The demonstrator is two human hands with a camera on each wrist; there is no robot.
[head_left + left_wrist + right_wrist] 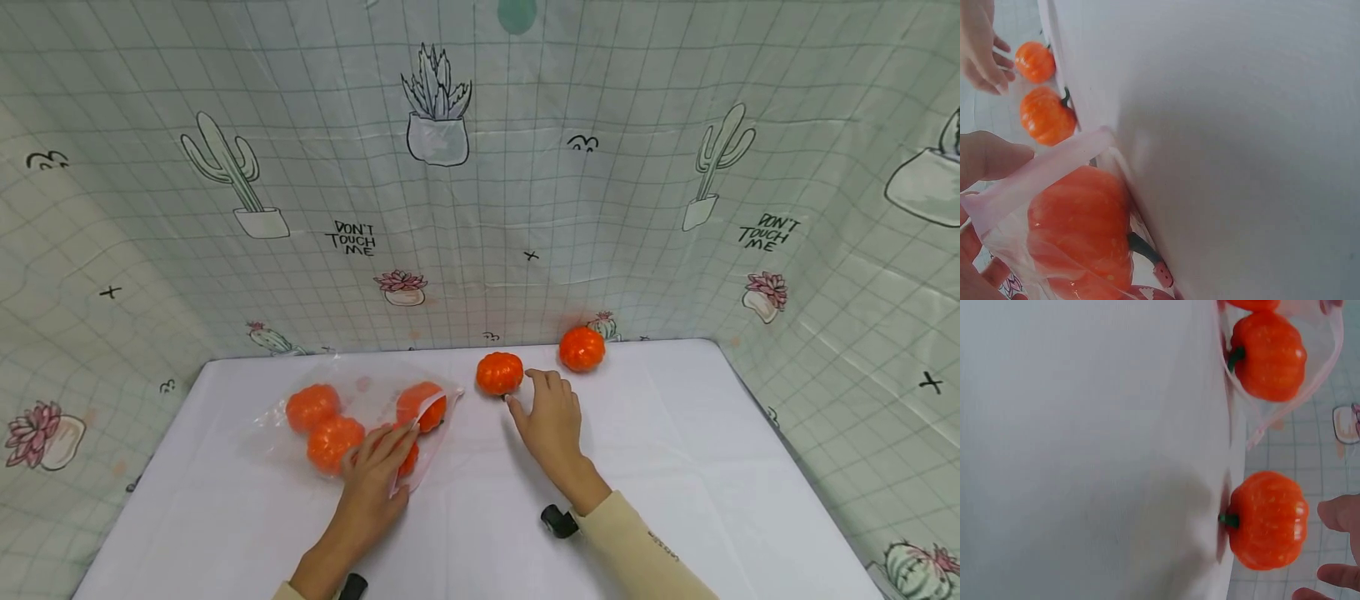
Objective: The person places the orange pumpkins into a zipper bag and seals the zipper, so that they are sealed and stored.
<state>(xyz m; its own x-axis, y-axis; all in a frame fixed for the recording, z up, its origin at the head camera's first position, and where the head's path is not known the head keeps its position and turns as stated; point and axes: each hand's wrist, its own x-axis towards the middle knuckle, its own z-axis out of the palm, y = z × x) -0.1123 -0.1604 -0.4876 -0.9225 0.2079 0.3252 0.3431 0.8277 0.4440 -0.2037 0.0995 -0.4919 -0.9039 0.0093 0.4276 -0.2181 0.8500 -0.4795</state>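
A clear zip bag (pixel 365 398) with a pinkish edge lies on the left half of the table, several small orange pumpkins (pixel 336 444) inside it. My left hand (pixel 372 479) grips the bag by its mouth; in the left wrist view the thumb lies over the pink zip strip (pixel 1044 181) with fingers below. To the right of the bag sits a loose orange pumpkin (pixel 499 373) with a green stem. Beside it my right hand (pixel 553 423) has thumb and fingers spread, holding nothing. Another loose pumpkin (pixel 582 348) stands farther back, beyond the right hand.
A white cloth covers the table (pixel 675 467), its far edge meeting a grid-patterned curtain (pixel 510 192) with cactus drawings. The same curtain rises at both sides. Black wrist-camera parts (pixel 558 522) show by the forearms.
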